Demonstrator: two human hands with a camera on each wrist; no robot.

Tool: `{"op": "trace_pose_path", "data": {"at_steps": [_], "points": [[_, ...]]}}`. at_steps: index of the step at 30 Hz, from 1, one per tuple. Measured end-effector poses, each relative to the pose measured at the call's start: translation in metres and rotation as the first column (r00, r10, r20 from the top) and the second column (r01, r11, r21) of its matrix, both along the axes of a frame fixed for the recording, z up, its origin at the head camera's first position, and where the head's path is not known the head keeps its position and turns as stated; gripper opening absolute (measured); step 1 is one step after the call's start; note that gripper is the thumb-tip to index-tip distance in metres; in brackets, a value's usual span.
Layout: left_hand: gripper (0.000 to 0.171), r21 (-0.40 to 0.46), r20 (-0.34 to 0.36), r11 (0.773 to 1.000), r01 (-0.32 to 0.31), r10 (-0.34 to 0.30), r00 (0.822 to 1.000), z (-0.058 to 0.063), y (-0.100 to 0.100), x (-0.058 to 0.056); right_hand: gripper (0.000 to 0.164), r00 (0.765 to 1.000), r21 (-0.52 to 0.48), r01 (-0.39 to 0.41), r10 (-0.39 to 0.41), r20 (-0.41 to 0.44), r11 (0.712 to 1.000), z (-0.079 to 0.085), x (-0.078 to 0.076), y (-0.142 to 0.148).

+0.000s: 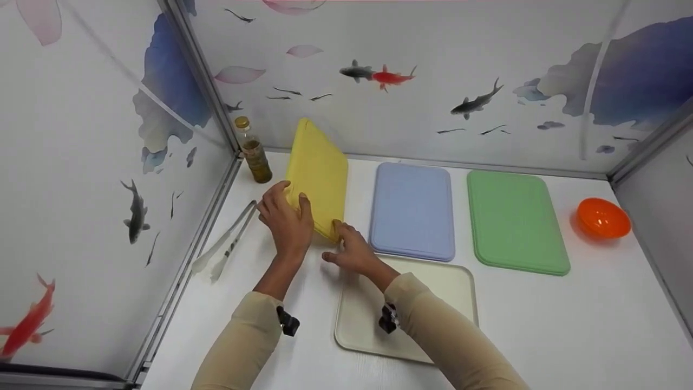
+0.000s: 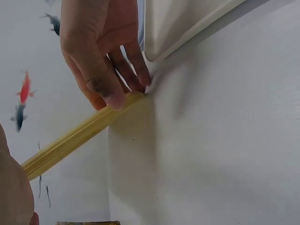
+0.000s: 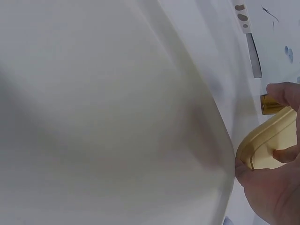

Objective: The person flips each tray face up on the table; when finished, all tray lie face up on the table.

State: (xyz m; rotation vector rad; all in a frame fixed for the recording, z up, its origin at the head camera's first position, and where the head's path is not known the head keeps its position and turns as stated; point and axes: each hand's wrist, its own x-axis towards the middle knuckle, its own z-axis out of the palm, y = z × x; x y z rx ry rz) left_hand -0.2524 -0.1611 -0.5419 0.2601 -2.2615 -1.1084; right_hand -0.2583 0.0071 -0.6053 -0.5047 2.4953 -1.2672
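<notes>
A yellow tray (image 1: 319,179) stands tilted up on edge at the back left, leaning toward the wall side. My left hand (image 1: 287,222) grips its left edge, the thumb on the near face. At the lower right corner, my right hand (image 1: 354,249) pinches the edge, its thumb and fingers at the corner in the left wrist view too. Just below that hand lies a cream tray (image 1: 406,341) with a raised rim, partly covered by the right forearm. Metal tongs (image 1: 230,238) lie left of the left hand.
A corked-looking oil bottle (image 1: 255,160) stands in the back left corner. A blue tray (image 1: 411,211) and a green tray (image 1: 517,222) lie flat to the right. An orange bowl (image 1: 601,218) sits at the far right. Printed walls enclose the table's back and sides.
</notes>
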Motion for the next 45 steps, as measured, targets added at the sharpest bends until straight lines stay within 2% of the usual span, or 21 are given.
{"op": "trace_pose_path", "data": {"at_steps": [4, 7, 9, 15, 20, 23, 26, 31, 33, 36, 39, 41, 43, 45], "points": [[0.042, -0.028, -0.040, 0.999, 0.036, -0.037, 0.998, 0.005, 0.008, 0.002, 0.094, 1.000, -0.073, -0.018, 0.019, 0.012, 0.997, 0.000, 0.000, -0.003], [0.043, -0.049, -0.070, 0.997, 0.063, -0.067, 0.995, 0.007, 0.013, 0.003, 0.096, 0.998, -0.128, -0.018, 0.025, 0.053, 0.992, 0.001, 0.001, -0.004], [0.043, -0.059, -0.086, 0.995, 0.078, -0.083, 0.993, 0.008, 0.015, 0.003, 0.094, 0.997, -0.135, -0.023, 0.032, 0.070, 0.991, 0.002, 0.001, -0.004], [0.046, -0.087, -0.093, 0.991, 0.102, -0.110, 0.990, 0.010, 0.018, 0.004, 0.079, 0.997, -0.175, -0.018, 0.031, 0.077, 0.984, 0.007, -0.006, -0.004], [0.048, -0.080, -0.107, 0.989, 0.126, -0.134, 0.985, 0.009, 0.020, 0.006, 0.066, 0.998, -0.208, 0.031, -0.017, 0.065, 0.978, 0.024, -0.010, -0.007], [0.050, -0.083, -0.123, 0.987, 0.137, -0.147, 0.981, 0.009, 0.021, 0.007, 0.062, 0.997, -0.265, 0.055, -0.037, 0.074, 0.963, 0.038, -0.012, -0.011], [0.053, -0.091, -0.152, 0.986, 0.140, -0.153, 0.976, 0.007, 0.023, 0.007, 0.067, 0.998, -0.312, 0.061, -0.048, 0.050, 0.948, 0.053, -0.015, -0.014], [0.064, -0.116, -0.208, 0.983, 0.144, -0.166, 0.964, 0.006, 0.029, 0.007, 0.096, 0.996, -0.316, 0.037, -0.061, -0.065, 0.948, 0.077, -0.022, -0.015], [0.067, -0.126, -0.227, 0.981, 0.150, -0.176, 0.958, 0.005, 0.032, 0.008, 0.093, 0.989, -0.305, 0.030, -0.072, -0.127, 0.952, 0.085, -0.026, -0.015], [0.068, -0.132, -0.252, 0.976, 0.171, -0.200, 0.947, 0.005, 0.037, 0.008, 0.077, 0.972, -0.298, 0.037, -0.104, -0.212, 0.954, 0.097, -0.031, -0.014], [0.068, -0.081, -0.272, 0.972, 0.223, -0.237, 0.933, 0.004, 0.040, 0.007, 0.073, 0.958, -0.295, 0.048, -0.127, -0.257, 0.954, 0.105, -0.035, -0.013], [0.065, 0.016, -0.288, 0.956, 0.293, -0.276, 0.917, 0.003, 0.040, 0.006, 0.073, 0.953, -0.277, 0.059, -0.136, -0.270, 0.959, 0.107, -0.035, -0.011], [0.059, 0.153, -0.294, 0.921, 0.358, -0.303, 0.906, 0.004, 0.040, 0.004, 0.074, 0.951, -0.263, 0.063, -0.138, -0.276, 0.963, 0.108, -0.035, -0.009], [0.050, 0.302, -0.275, 0.866, 0.399, -0.322, 0.906, 0.005, 0.038, 0.002, 0.074, 0.952, -0.257, 0.067, -0.139, -0.273, 0.964, 0.107, -0.034, -0.007]]}}
